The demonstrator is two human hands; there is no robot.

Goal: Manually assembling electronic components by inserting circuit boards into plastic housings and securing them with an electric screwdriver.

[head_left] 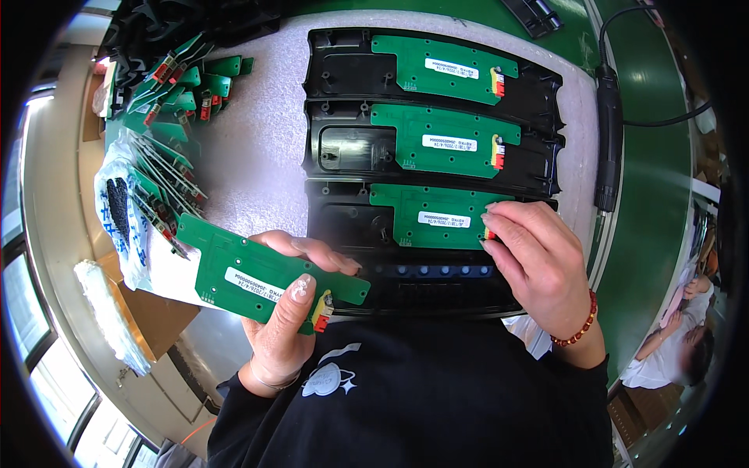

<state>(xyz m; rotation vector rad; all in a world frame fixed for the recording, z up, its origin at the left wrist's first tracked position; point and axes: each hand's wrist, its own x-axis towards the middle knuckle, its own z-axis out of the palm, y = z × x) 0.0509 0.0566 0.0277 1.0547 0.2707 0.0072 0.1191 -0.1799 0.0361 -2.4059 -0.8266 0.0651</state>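
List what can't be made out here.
Head view: most of one red connector, covered by the fingers of the right hand.
Head view: underside of the green board in the left hand, facing away.
Head view: black parts at upper left, dark and cut by the rim.

Off to the right I see a slim black tool [608, 144] with a dark cable [667, 123] beside it, and farther away a person in white [644, 376]. Leftward, bright windows [66, 378], a cardboard box [162, 313], crumpled clear plastic [113, 318].
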